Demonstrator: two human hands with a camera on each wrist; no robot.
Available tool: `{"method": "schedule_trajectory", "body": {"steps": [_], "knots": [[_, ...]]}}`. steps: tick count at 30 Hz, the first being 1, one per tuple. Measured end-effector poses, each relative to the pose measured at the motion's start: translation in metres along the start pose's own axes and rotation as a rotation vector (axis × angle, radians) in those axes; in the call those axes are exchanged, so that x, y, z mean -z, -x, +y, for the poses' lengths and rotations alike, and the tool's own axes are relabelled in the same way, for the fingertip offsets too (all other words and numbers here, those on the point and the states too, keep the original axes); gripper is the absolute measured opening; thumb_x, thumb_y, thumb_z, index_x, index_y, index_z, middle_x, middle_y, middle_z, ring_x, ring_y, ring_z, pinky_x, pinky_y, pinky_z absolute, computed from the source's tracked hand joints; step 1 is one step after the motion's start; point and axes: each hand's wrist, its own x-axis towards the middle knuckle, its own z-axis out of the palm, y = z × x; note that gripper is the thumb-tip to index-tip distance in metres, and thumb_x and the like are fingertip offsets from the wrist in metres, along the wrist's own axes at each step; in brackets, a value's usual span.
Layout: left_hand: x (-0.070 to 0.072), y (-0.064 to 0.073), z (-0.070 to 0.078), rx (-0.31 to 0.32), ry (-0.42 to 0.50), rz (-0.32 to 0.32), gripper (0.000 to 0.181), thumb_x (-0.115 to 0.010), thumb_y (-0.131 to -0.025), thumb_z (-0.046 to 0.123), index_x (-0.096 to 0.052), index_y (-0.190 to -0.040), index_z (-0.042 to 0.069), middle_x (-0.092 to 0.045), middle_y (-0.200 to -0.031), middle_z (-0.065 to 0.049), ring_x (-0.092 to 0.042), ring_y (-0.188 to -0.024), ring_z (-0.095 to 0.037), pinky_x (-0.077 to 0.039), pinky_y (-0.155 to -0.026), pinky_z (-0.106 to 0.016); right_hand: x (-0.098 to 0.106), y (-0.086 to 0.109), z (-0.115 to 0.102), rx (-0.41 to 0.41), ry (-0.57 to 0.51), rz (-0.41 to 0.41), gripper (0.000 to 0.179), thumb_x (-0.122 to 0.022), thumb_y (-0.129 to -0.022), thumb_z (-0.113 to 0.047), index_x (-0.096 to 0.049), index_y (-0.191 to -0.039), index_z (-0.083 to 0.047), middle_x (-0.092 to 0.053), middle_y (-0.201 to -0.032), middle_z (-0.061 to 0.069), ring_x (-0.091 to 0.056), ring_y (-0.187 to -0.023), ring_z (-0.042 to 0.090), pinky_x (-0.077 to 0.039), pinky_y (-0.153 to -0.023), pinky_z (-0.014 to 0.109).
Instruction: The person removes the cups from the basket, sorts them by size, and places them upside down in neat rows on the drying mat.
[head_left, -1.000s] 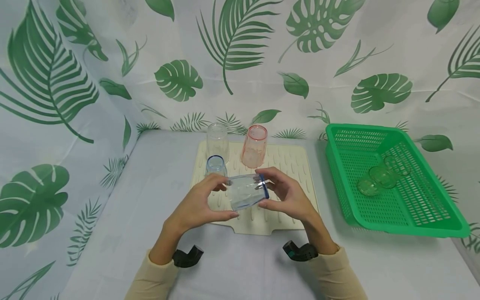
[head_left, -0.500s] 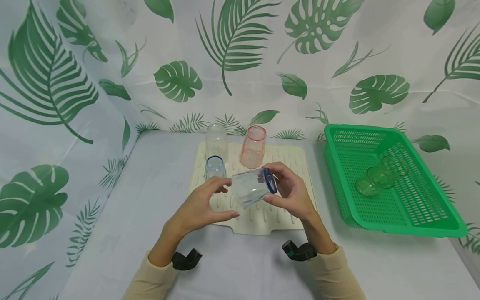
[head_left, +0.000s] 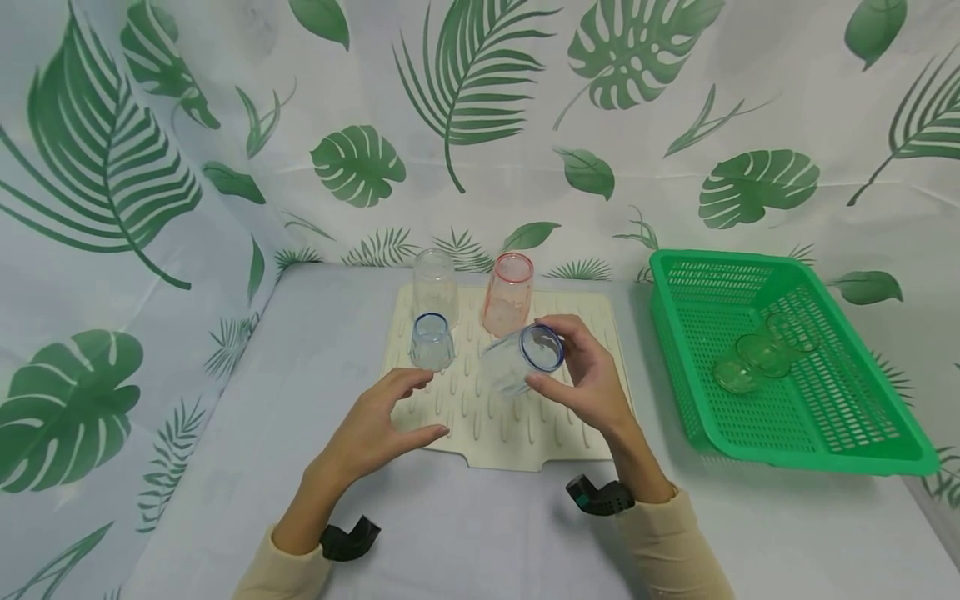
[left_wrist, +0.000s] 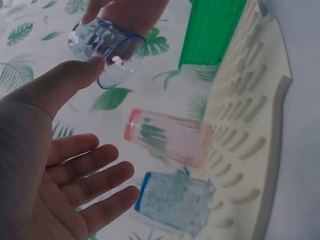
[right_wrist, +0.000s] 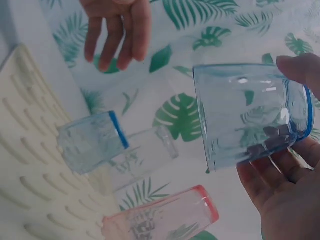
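Observation:
My right hand (head_left: 592,379) grips a clear glass (right_wrist: 245,117) near its blue-rimmed end, thumb on one side and fingers on the other. The glass is tilted above the cream drying mat (head_left: 495,454), its blue rim toward me and to the right. My left hand (head_left: 375,425) holds nothing; its thumb and fingers are spread apart, left of that glass. Just beyond its fingertips, a small blue-rimmed glass (head_left: 432,343) stands on the mat. Behind that one is a tall clear glass (head_left: 435,283), and to its right a pink-rimmed glass (head_left: 508,296).
A green plastic basket (head_left: 701,437) stands on the table at the right, with several greenish glasses (head_left: 765,354) lying in it. A leaf-print cloth (head_left: 525,200) hangs behind and at the sides of the table.
My left hand has come off the blue-rimmed glass and drawn back left toward me. My right hand has moved it slightly right and up, turning its rim toward me.

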Motion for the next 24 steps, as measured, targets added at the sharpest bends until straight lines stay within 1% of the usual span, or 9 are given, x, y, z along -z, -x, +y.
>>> {"method": "schedule_trajectory", "body": {"steps": [3, 5, 10, 14, 17, 21, 24], "knots": [[0.0, 0.006, -0.005, 0.031, -0.03, 0.015, 0.068, -0.085, -0.079, 0.037, -0.058, -0.137, 0.013, -0.061, -0.135, -0.001, -0.06, -0.125, -0.02, -0.055, -0.101, -0.044, -0.002, -0.001, 0.004, 0.008, 0.077, 0.052, 0.066, -0.072, -0.072, 0.021, -0.049, -0.133, 0.015, -0.054, -0.125, 0.02, -0.055, -0.115, 0.015, -0.045, -0.104, 0.02], [0.0, 0.009, -0.009, 0.04, -0.058, 0.032, 0.068, -0.086, -0.078, 0.037, -0.059, -0.136, 0.012, -0.061, -0.136, -0.002, -0.06, -0.126, -0.021, -0.054, -0.102, -0.044, -0.003, -0.002, 0.007, -0.013, 0.136, 0.088, 0.066, -0.074, -0.073, 0.019, -0.051, -0.134, 0.012, -0.054, -0.126, 0.024, -0.054, -0.115, 0.014, -0.045, -0.104, 0.018], [-0.003, 0.015, -0.019, 0.038, -0.127, 0.078, 0.07, -0.087, -0.077, 0.036, -0.058, -0.136, 0.009, -0.06, -0.137, -0.005, -0.06, -0.129, -0.026, -0.053, -0.104, -0.047, -0.005, -0.004, 0.017, -0.096, 0.241, 0.155, 0.066, -0.08, -0.076, 0.009, -0.054, -0.136, 0.003, -0.056, -0.129, 0.02, -0.055, -0.117, 0.013, -0.043, -0.107, 0.014], [-0.006, 0.018, -0.028, 0.038, -0.184, 0.094, 0.074, -0.087, -0.077, 0.036, -0.057, -0.137, 0.007, -0.059, -0.139, -0.007, -0.058, -0.13, -0.028, -0.051, -0.106, -0.046, -0.006, -0.006, 0.027, -0.141, 0.309, 0.176, 0.067, -0.083, -0.077, 0.001, -0.054, -0.137, 0.001, -0.057, -0.132, 0.017, -0.057, -0.12, 0.02, -0.041, -0.109, 0.014], [-0.008, 0.02, -0.033, 0.052, -0.209, 0.091, 0.077, -0.087, -0.077, 0.037, -0.055, -0.139, 0.004, -0.057, -0.142, -0.008, -0.057, -0.133, -0.029, -0.05, -0.108, -0.046, -0.007, -0.007, 0.034, -0.161, 0.345, 0.178, 0.066, -0.084, -0.078, -0.003, -0.054, -0.137, -0.001, -0.058, -0.132, 0.016, -0.057, -0.122, 0.026, -0.044, -0.113, 0.024], [-0.01, 0.023, -0.037, 0.091, -0.226, 0.075, 0.08, -0.086, -0.078, 0.037, -0.053, -0.142, 0.002, -0.055, -0.144, -0.011, -0.055, -0.135, -0.031, -0.048, -0.11, -0.046, -0.01, -0.008, 0.042, -0.182, 0.369, 0.176, 0.067, -0.085, -0.079, -0.008, -0.054, -0.138, -0.003, -0.058, -0.134, 0.014, -0.057, -0.125, 0.029, -0.045, -0.114, 0.045], [-0.011, 0.024, -0.041, 0.122, -0.241, 0.063, 0.083, -0.086, -0.078, 0.039, -0.051, -0.143, 0.0, -0.054, -0.146, -0.013, -0.053, -0.136, -0.033, -0.047, -0.11, -0.047, -0.011, -0.008, 0.047, -0.196, 0.392, 0.172, 0.068, -0.085, -0.079, -0.012, -0.053, -0.138, -0.002, -0.057, -0.135, 0.014, -0.056, -0.126, 0.03, -0.044, -0.114, 0.05]]}}
